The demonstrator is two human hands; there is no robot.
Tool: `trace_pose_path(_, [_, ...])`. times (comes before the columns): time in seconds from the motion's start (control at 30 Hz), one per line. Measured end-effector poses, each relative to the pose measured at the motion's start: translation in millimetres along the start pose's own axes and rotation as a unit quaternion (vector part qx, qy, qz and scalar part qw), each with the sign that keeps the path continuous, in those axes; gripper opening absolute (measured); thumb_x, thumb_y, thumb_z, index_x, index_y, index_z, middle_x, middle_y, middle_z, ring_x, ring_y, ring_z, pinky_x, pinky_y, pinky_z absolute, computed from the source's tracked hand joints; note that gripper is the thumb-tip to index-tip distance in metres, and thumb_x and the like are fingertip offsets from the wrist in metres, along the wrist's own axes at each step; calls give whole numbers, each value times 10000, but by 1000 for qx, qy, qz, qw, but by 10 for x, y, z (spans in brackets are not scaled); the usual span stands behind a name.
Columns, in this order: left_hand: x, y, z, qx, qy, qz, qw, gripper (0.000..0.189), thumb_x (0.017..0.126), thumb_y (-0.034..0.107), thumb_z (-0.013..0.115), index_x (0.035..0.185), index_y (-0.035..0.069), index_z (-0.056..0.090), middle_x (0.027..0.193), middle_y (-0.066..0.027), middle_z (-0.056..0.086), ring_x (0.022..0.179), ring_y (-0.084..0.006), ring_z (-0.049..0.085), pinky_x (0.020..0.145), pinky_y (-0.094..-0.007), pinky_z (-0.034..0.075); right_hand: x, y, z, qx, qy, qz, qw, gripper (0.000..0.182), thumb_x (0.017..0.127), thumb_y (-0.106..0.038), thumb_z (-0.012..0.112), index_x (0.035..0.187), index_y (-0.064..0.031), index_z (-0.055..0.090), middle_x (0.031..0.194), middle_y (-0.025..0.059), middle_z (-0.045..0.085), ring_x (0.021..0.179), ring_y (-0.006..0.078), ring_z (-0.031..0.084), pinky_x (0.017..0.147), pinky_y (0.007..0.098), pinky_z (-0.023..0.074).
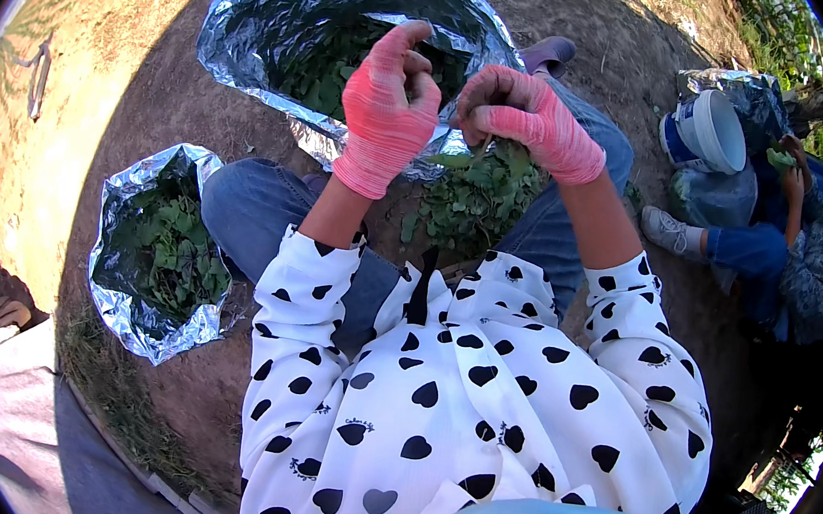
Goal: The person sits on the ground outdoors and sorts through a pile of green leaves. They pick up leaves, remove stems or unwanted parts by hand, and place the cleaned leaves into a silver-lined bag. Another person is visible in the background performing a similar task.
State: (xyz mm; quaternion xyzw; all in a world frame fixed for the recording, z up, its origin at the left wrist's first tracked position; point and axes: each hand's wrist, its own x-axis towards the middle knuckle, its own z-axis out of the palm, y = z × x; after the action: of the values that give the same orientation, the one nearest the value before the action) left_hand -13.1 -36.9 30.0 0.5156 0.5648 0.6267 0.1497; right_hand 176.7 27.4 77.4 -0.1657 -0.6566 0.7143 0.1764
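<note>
Both my hands wear pink knit gloves and are raised in front of my lap. My left hand (391,108) is over the near edge of the large foil-lined bag (235,35), its index finger raised and nothing visible in it. Curled fingers of my right hand (534,123) pinch the stem of a green leafy sprig (458,160), partly hidden by the hand. Below it, a heap of leafy greens (473,207) lies between my legs. More cut greens (317,78) are inside the large bag.
A smaller foil-lined bag (106,300) with greens (178,255) stands by my left knee. At the right, a seated person (818,254) holds a green leaf (780,160). Near them are a white bucket (722,131) and a clear plastic bag (715,195).
</note>
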Motion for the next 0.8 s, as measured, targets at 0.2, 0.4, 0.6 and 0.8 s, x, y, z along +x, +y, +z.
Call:
trace_pose_path(0.2, [88, 136, -180, -38, -14, 10, 999, 257, 873, -28, 586, 1126, 14, 602, 926, -52, 659, 747, -98, 603, 677, -221, 502, -293, 242, -410, 239, 128, -86, 959, 202, 911, -188, 604, 1040, -33, 604, 859, 58, 613, 881, 202, 620, 890, 409, 505])
trace_pose_path(0.4, [-613, 479, 452, 55, -409, 159, 897, 269, 852, -7, 575, 1095, 86, 642, 1049, -96, 649, 868, -266, 650, 748, -305, 520, -376, 207, -840, 400, 188, -128, 888, 224, 949, -219, 550, 1068, -49, 634, 1037, 99, 663, 1048, 270, 612, 924, 450, 489])
trace_pose_path(0.6, [-568, 373, 589, 43, -311, 103, 944, 250, 841, 47, 637, 1088, 79, 662, 1161, -105, 625, 932, -244, 653, 755, -340, 527, -445, 278, -924, 395, 237, -183, 869, 215, 954, -183, 534, 1070, -40, 645, 1119, 124, 652, 1120, 278, 587, 973, 436, 467])
trace_pose_path(0.8, [-316, 435, 400, 35, -134, 66, 988, 1016, 605, 274, 873, 1416, -11, 331, 1349, -207, 469, 1255, -325, 482, 1044, -388, 409, -215, 247, -247, 255, 213, -210, 919, 191, 932, -118, 563, 1093, -27, 607, 1149, 126, 620, 1129, 259, 568, 1012, 403, 427])
